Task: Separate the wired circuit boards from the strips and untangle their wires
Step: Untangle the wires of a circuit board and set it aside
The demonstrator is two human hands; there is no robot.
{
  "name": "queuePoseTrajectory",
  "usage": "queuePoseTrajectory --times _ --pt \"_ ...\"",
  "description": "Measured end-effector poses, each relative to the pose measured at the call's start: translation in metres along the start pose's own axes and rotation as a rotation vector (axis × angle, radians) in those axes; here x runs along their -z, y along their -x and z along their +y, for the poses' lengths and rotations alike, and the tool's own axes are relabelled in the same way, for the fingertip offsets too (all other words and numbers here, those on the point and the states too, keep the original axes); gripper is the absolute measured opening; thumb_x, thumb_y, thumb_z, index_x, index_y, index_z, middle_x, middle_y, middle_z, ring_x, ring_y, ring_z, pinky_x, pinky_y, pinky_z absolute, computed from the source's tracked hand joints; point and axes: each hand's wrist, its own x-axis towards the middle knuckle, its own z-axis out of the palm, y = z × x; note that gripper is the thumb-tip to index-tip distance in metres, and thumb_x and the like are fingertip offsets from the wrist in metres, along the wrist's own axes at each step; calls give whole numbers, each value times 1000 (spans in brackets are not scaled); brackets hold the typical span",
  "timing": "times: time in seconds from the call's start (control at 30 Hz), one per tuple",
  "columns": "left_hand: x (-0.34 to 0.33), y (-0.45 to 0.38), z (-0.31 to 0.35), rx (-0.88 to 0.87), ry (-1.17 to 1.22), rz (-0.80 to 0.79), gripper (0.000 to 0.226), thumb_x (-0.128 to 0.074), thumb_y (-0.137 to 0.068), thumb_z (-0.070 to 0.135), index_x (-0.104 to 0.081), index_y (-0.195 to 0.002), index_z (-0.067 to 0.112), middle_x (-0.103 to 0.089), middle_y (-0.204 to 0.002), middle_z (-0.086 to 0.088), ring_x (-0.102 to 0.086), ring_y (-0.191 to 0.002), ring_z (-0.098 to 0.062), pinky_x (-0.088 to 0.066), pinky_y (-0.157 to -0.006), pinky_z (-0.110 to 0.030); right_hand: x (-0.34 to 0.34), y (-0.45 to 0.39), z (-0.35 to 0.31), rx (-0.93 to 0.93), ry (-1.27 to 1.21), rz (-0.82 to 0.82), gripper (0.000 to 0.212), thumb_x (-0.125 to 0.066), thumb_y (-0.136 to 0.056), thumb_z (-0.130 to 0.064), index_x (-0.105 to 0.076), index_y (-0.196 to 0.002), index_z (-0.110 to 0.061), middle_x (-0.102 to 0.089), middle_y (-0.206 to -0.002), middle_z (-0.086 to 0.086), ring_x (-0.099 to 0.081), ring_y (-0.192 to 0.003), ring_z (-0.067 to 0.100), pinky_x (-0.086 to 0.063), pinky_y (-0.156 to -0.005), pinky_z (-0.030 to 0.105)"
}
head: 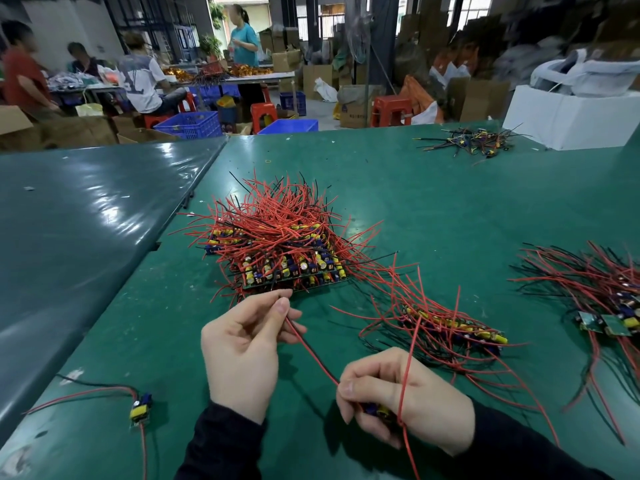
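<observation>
Nearest me, the right hand (391,398) clutched a small blue-and-yellow wired circuit board (375,409), while the left hand (242,344) pinched its taut red wire (311,351) above the green table (433,188), just before the tangled board pile (287,244).

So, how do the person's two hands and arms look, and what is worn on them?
Both hands are bare: the left hand and the right hand have no gloves, and no rings or watch are visible. Each forearm is covered by a long black sleeve ending at the wrist. The fingernails are short and unpainted.
</observation>
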Motion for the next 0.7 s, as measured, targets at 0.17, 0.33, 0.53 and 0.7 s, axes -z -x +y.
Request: queuePoseTrajectory --times 0.17,0.33,0.53,0.7 --pt "2 -1 1 -36 10 34 20 -58 -85 -8 -69 -81 8 -69 -64 -8 -63 -49 -13 -51 -50 -18 3 1 -1 -75 -66 -106 19 -55 -89 -23 -71 -82 -16 -69 -65 0 -58 -44 7 -44 -43 16" --pt "-8 6 1 211 223 -53 34 -63 -76 14 -61 -110 8 -74 -83 -13 -71 -71 -21 -55 -59 -22 7 -2 2 -23 -27 50 12 -68 -81 -26 -78 -79 -18 -68 -66 -1 -58 -51 7 -46 -48 16" --pt "-20 24 0 589 227 -401 44 -74 -52 33 -66 -80 0 -69 -73 -21 -68 -61 -25 -56 -53 -25 24 -7 2 189 -154 507 20 -68 -65 -32 -79 -77 -20 -70 -69 -6 -59 -62 1 -45 -58 12" --pt "-22 33 3 768 172 -745 20 -74 -59 24 -73 -65 5 -70 -70 -18 -69 -57 -21 -53 -50 -22 17 -6 8 266 62 556 20 -74 -62 -30 -79 -76 -17 -62 -61 -4 -54 -61 2 -40 -59 12"
